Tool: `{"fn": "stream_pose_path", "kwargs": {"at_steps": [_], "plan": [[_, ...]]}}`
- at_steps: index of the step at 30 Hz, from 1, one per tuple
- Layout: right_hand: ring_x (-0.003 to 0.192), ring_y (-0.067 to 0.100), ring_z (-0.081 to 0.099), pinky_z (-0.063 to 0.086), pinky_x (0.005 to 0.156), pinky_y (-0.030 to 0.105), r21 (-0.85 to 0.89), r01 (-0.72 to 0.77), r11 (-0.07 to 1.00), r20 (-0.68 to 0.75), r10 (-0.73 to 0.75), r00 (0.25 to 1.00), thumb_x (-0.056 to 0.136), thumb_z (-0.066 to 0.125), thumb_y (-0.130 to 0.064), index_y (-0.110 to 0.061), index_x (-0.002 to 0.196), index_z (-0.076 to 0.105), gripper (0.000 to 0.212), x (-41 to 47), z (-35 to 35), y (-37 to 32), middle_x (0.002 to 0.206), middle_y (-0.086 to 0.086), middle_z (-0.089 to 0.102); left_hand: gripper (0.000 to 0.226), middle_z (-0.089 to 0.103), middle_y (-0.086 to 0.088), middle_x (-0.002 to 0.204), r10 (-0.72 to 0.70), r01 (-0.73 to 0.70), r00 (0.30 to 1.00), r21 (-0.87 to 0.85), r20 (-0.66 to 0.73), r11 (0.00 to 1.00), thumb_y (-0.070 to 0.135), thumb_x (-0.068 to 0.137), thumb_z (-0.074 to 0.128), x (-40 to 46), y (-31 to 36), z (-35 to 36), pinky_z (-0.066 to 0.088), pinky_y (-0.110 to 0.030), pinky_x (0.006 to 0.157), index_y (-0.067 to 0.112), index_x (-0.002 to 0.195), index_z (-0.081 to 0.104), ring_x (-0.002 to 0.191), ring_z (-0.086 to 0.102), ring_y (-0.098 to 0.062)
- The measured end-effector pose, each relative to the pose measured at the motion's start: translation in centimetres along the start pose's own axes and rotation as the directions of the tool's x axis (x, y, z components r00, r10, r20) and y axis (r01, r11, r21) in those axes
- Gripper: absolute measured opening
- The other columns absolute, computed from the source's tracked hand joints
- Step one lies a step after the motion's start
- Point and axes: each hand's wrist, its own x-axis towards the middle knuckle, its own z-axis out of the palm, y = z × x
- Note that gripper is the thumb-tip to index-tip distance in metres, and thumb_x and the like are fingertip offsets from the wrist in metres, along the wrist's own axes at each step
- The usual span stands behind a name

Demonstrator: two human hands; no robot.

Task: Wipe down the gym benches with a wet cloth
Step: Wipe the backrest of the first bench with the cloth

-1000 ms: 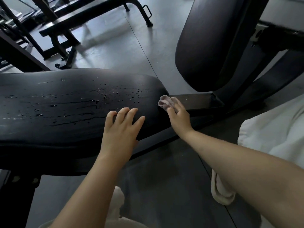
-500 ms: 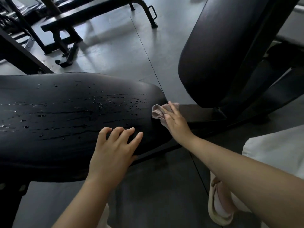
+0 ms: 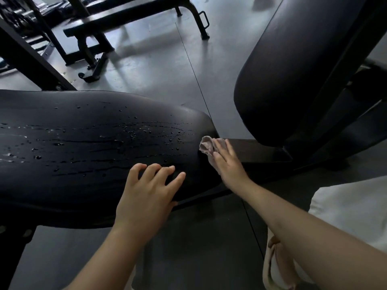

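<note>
Head view, the only view supplied: a black padded bench seat (image 3: 88,155) is seen running from the left edge toward centre, its upper surface marked with water droplets and thin horizontal wet streaks. The left hand (image 3: 146,197) is placed on the near edge of the seat, palm down; its fingers (image 3: 159,172) are spread apart and slightly arched, with the tips resting on the pad and nothing gripped. The right hand (image 3: 228,164) is laid against the rounded right end of the seat, over a small pale pinkish cloth (image 3: 206,146). The cloth is pressed between that hand and the pad's end; its bunched upper part is visible beyond the fingertips. The right-hand fingers (image 3: 222,147) are held straight and close together, flat on the cloth, not pinching it. To the right, an inclined black back pad (image 3: 293,80) is observed on a dark frame (image 3: 261,151), apart from the seat. A second black bench (image 3: 129,19) stands further off on the grey floor (image 3: 150,65). A white garment (image 3: 351,210) is noted at the lower right edge. No containers are seen in this view.
</note>
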Motion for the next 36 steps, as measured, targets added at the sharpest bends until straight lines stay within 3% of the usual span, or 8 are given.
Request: {"fn": "stream_pose_path", "kwargs": {"at_steps": [9,13,17,20,23,27,32,36], "plan": [[0.147,0.019,-0.003,0.001,0.117,0.033,-0.172,-0.011,0.985,0.044,0.019,0.999,0.103,0.031,-0.027,-0.020,0.149,0.024,0.047,3.1,-0.4,-1.5,0.160,0.004,0.002,0.073,0.069,-0.008,0.105,-0.013,0.015,0.998,-0.035,0.067,0.999,0.037,0.041,0.092,0.0,0.1,-0.2,0.030,-0.043,0.087,0.020,0.108,0.070,0.093,0.063,-0.031],[0.146,0.017,-0.007,-0.005,0.116,0.031,-0.294,0.207,0.933,0.156,-0.167,0.974,0.101,0.041,-0.020,-0.022,0.146,0.031,0.047,-1.5,-0.8,-1.2,0.158,0.000,0.007,0.071,0.068,-0.008,0.104,-0.022,0.024,0.994,-0.022,0.106,0.999,0.040,0.040,0.091,0.2,0.1,-0.3,0.029,-0.043,0.088,0.020,0.104,0.070,0.093,0.063,-0.030],[0.146,0.010,-0.004,0.001,0.120,0.034,-0.280,0.392,0.876,0.343,-0.290,0.894,0.096,0.052,-0.020,-0.023,0.142,0.038,0.049,-4.5,-1.8,-2.3,0.156,-0.004,0.017,0.051,0.069,0.001,0.100,-0.139,0.142,0.990,-0.124,0.036,0.982,0.063,0.073,0.055,0.7,0.3,-1.0,0.028,-0.040,0.087,0.024,0.102,0.068,0.093,0.063,-0.025],[0.143,0.011,0.023,0.017,0.118,0.027,-0.179,0.494,0.851,0.426,-0.386,0.818,0.097,0.040,-0.026,-0.020,0.138,0.044,0.042,-5.8,-1.4,-3.5,0.149,0.001,0.037,0.052,0.071,0.002,0.098,-0.259,0.253,0.966,-0.200,-0.001,0.946,0.056,0.084,0.037,1.2,0.7,-1.2,0.025,-0.038,0.085,0.021,0.108,0.067,0.095,0.063,-0.025],[0.115,0.017,0.056,0.044,0.098,0.024,-0.136,0.467,0.874,0.336,-0.403,0.851,0.096,0.039,-0.022,-0.010,0.128,0.049,0.035,-6.2,-1.1,-4.5,0.124,0.010,0.057,0.050,0.063,0.004,0.122,-0.297,0.306,0.952,-0.194,0.077,0.932,0.052,0.092,0.041,1.6,1.5,-1.7,0.019,-0.036,0.095,0.023,0.132,0.051,0.117,0.052,-0.021],[0.116,0.010,0.049,0.042,0.102,0.026,-0.232,0.531,0.815,0.234,-0.483,0.844,0.079,0.055,0.010,-0.009,0.122,0.053,0.047,-5.3,-1.3,-4.4,0.124,0.006,0.050,0.058,0.044,0.011,0.141,-0.283,0.307,0.947,-0.166,0.149,0.937,0.050,0.098,0.031,2.6,2.4,-1.7,0.015,-0.034,0.104,0.027,0.149,0.016,0.132,0.033,-0.014],[0.143,0.019,0.016,0.023,0.115,0.034,-0.386,0.199,0.901,0.233,-0.113,0.966,0.079,0.073,-0.010,-0.023,0.148,0.025,0.085,-3.5,-2.1,-4.7,0.157,0.003,0.010,0.059,0.047,0.011,0.139,-0.310,0.340,0.935,-0.189,0.172,0.921,0.045,0.099,0.030,3.7,2.8,-0.9,0.014,-0.035,0.105,0.023,0.150,0.011,0.132,0.032,-0.014],[0.124,0.025,0.041,0.042,0.097,0.038,-0.516,0.163,0.841,0.255,-0.031,0.966,0.074,0.078,-0.031,-0.021,0.114,0.058,0.046,-1.9,-3.4,-4.7,0.127,0.003,0.048,0.066,0.048,0.007,0.135,-0.282,0.331,0.936,-0.252,0.212,0.909,0.039,0.094,0.047,4.4,3.2,-0.7,0.014,-0.035,0.106,0.025,0.149,0.013,0.129,0.036,-0.017]]}}
